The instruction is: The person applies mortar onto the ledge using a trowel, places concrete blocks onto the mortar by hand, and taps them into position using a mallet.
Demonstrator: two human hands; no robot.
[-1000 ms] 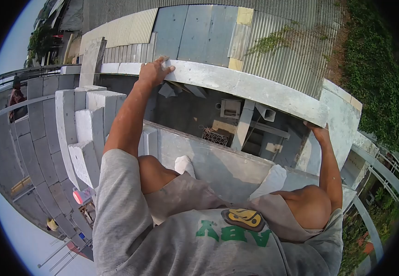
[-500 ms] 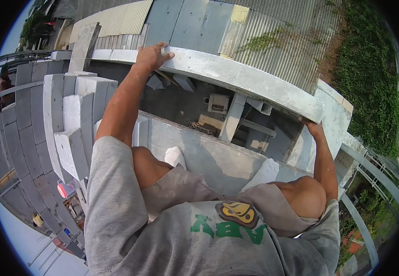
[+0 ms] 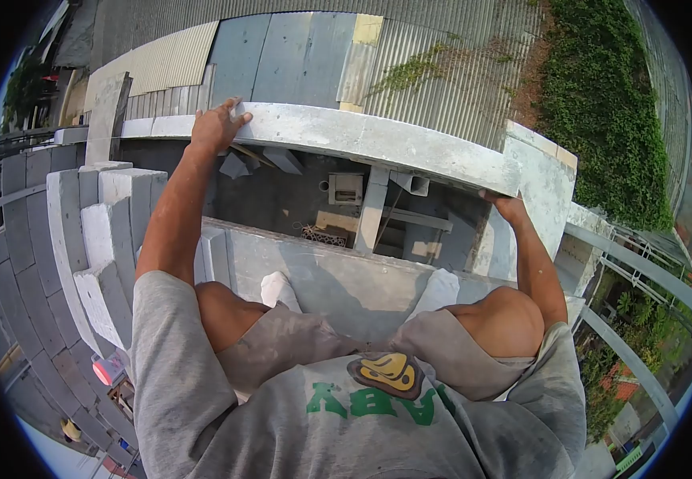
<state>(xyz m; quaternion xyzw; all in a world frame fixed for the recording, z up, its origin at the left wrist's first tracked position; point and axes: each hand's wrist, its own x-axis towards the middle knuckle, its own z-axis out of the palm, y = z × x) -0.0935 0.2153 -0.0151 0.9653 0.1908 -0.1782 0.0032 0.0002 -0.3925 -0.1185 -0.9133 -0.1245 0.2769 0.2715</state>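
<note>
A long white concrete beam (image 3: 362, 136) crosses in front of me. Near its left part, my left hand (image 3: 217, 129) grips it from above, fingers over the far edge and thumb apart on the top. My right hand (image 3: 507, 207) is closed on the beam's lower near edge towards the right end; its fingertips are partly hidden there. My two feet in white socks, the left foot (image 3: 280, 289) and the right foot (image 3: 439, 289), rest on a grey concrete ledge (image 3: 346, 297) between the beam and my bent knees.
Below, between beam and ledge, is a deep opening with a crosspiece (image 3: 372, 207) and rubble. Stacked white blocks (image 3: 110, 255) stand at left. Corrugated roofing (image 3: 442, 88) lies beyond the beam, with green climbing plants (image 3: 601, 120) and metal rails (image 3: 641, 271) at right.
The view has shifted, so the scene sits further left and the beam slightly lower on its left side. Both hands keep their places on the beam.
</note>
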